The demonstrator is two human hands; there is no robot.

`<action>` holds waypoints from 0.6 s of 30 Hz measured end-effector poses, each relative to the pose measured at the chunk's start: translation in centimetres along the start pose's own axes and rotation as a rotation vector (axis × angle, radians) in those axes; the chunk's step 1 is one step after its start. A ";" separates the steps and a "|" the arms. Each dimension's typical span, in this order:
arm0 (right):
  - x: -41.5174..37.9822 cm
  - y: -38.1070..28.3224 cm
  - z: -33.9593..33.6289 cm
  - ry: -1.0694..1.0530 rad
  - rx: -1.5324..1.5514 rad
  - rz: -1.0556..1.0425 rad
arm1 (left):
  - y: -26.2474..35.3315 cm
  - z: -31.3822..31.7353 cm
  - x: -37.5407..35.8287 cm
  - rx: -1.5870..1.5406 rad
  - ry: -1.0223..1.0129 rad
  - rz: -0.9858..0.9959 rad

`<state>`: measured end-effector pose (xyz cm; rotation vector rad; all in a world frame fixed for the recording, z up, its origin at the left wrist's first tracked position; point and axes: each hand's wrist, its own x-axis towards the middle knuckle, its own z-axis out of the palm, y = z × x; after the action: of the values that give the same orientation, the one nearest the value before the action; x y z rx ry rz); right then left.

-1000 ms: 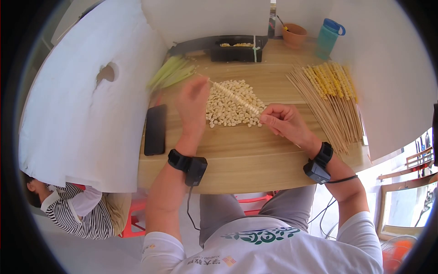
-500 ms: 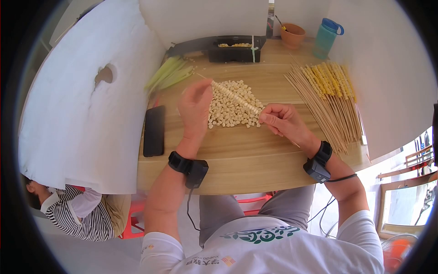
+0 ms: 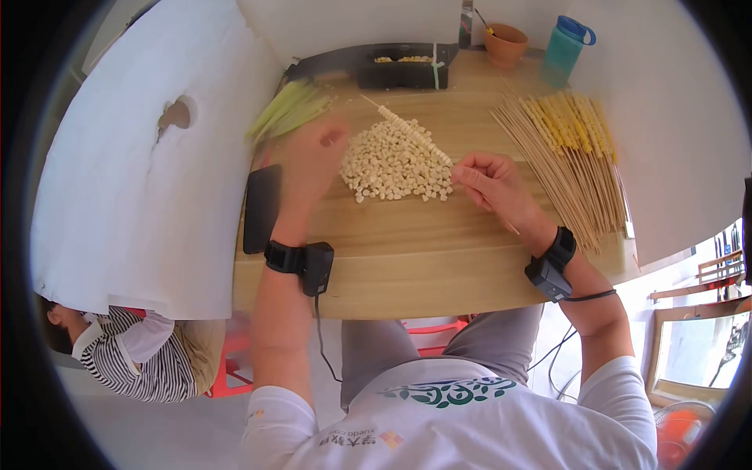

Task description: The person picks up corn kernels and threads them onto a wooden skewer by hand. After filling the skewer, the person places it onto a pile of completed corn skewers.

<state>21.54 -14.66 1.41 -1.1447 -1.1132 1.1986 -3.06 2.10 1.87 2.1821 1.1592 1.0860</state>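
In my right hand (image 3: 495, 186) the thumb and fingers are closed on the lower part of a corn kernel skewer (image 3: 415, 135), a thin stick threaded with a row of pale kernels. Its bare tip points up and left over a pile of loose pale kernels (image 3: 392, 168). The stick's other end shows below my right hand. My left hand (image 3: 313, 157) is off the skewer, left of the pile and just below some green corn husks (image 3: 290, 110). Motion smears its fingers, so I cannot see whether they hold anything.
Bare sticks (image 3: 540, 164) and skewers with yellow kernels (image 3: 576, 125) lie at the right. A black phone (image 3: 262, 210) is at the left. Behind stand a black container (image 3: 403, 74), a clay pot (image 3: 505, 47) and a blue bottle (image 3: 562, 51). Another person (image 3: 141, 356) is at the lower left.
My left hand has let go of the skewer's upper end and moved left and down. My right hand still grips the skewer, slightly farther right. The view has tilted a little.
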 end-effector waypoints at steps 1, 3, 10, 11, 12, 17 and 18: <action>0.0 0.0 -0.1 0.000 -0.005 0.001 | -0.1 0.0 -0.1 0.124 -0.043 0.103; 0.0 0.0 0.0 0.009 -0.009 0.002 | -0.5 0.3 -0.3 0.250 -0.091 0.207; -0.1 -0.3 0.0 -0.016 -0.015 0.013 | -0.7 0.8 -0.7 0.493 -0.115 0.417; -0.1 -0.2 0.0 -0.016 -0.015 0.012 | -0.7 0.8 -0.7 0.490 -0.123 0.425; -0.1 -0.2 0.0 -0.022 -0.021 0.009 | -0.7 0.9 -0.7 0.490 -0.122 0.425; 0.0 0.0 0.1 -0.025 -0.027 0.025 | -0.2 0.8 -0.9 0.483 -0.157 0.408; 0.0 0.0 0.1 -0.017 -0.032 0.025 | -0.3 0.9 -0.9 0.480 -0.158 0.409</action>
<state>21.41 -14.68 1.44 -1.1775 -1.1372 1.2158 -2.80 1.54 0.80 2.9164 1.0028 0.8175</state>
